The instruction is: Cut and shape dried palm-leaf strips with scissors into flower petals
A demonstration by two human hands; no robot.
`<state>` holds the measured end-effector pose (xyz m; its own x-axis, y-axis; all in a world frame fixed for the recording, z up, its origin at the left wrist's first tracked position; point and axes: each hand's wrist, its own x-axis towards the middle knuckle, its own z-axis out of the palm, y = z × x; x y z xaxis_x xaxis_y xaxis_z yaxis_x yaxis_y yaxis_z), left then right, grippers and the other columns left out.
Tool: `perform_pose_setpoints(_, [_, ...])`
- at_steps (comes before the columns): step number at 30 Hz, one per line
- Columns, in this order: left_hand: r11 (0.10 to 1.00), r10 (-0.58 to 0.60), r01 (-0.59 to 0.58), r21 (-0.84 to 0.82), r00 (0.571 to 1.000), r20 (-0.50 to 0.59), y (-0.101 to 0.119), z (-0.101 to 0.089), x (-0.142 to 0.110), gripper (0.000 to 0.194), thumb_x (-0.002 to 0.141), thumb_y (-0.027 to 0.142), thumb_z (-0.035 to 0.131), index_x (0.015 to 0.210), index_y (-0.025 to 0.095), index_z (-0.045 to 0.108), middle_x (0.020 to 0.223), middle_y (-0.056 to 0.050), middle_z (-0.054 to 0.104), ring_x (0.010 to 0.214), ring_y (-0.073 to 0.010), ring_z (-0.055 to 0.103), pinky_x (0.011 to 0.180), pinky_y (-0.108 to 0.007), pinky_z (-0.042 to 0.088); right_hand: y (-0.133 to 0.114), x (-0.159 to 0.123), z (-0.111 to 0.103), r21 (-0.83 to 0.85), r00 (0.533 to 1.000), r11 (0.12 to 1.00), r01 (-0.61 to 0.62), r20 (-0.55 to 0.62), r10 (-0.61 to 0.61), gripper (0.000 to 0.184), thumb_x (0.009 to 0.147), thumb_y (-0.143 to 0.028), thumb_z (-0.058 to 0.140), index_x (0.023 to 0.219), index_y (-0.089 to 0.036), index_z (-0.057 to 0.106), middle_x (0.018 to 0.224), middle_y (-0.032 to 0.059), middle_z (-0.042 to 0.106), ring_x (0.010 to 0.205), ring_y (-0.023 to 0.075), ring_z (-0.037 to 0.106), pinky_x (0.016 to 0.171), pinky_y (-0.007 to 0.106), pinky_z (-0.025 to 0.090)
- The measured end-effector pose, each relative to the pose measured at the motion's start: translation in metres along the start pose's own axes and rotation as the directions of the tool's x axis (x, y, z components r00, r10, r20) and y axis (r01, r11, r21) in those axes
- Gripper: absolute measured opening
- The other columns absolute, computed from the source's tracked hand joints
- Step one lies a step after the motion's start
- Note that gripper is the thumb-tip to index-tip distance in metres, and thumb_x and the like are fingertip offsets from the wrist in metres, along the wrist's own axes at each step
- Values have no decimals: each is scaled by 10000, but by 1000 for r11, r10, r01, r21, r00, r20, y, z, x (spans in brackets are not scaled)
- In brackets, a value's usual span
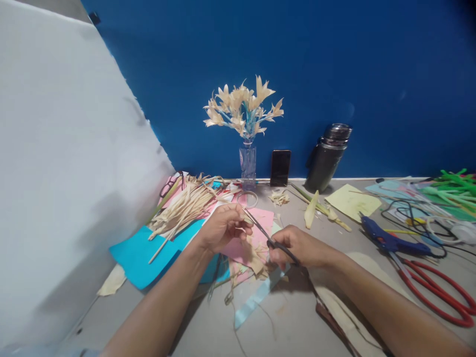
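My right hand is closed around dark-handled scissors, whose blades point up and left. The blade tips reach the fingertips of my left hand. Those fingers are bent in a pinch, and whatever they hold is too small to make out. Beneath both hands lie pink paper and scraps of dried husk. A light blue ribbon runs across the table below them. Just beyond my left hand is a roll of tape.
Husk strips lie on blue paper at left. Behind stand a bottle with husk flowers, a phone and a leaning flask. At right are a glue gun, red-handled scissors and tangled cables.
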<state>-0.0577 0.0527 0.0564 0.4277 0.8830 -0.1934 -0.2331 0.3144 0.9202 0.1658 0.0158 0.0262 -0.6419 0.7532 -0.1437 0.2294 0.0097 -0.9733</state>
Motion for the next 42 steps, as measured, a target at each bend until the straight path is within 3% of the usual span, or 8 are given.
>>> perform_pose_setpoints(22, [999, 36, -35, 22, 999, -37, 0, 2, 0, 87, 565, 162, 648, 602, 155, 570, 583, -52, 675, 493, -162, 621, 430, -238, 474, 3, 2, 2, 25, 1000, 1000, -7, -16, 7, 331, 766, -411, 738, 621, -127, 648, 587, 22, 618, 569, 125, 537, 540, 224, 390])
perform_pose_setpoints(31, [998, 54, -53, 36, 998, -42, -1, 2, 0, 66, 556, 156, 635, 591, 154, 580, 571, -50, 675, 496, -160, 625, 426, -236, 483, 1, 3, 5, 50, 998, 998, -30, -55, 33, 423, 733, -493, 757, 566, -138, 598, 548, 16, 593, 512, 109, 498, 499, 219, 380])
perform_pose_setpoints(42, [998, 62, -62, 32, 998, -21, -3, -2, 1, 107, 589, 160, 664, 623, 156, 564, 593, -50, 678, 522, -169, 636, 421, -237, 486, 0, 2, 3, 60, 990, 995, -75, -117, 82, 428, 707, -454, 790, 501, -132, 597, 463, -2, 532, 454, 86, 413, 458, 227, 301])
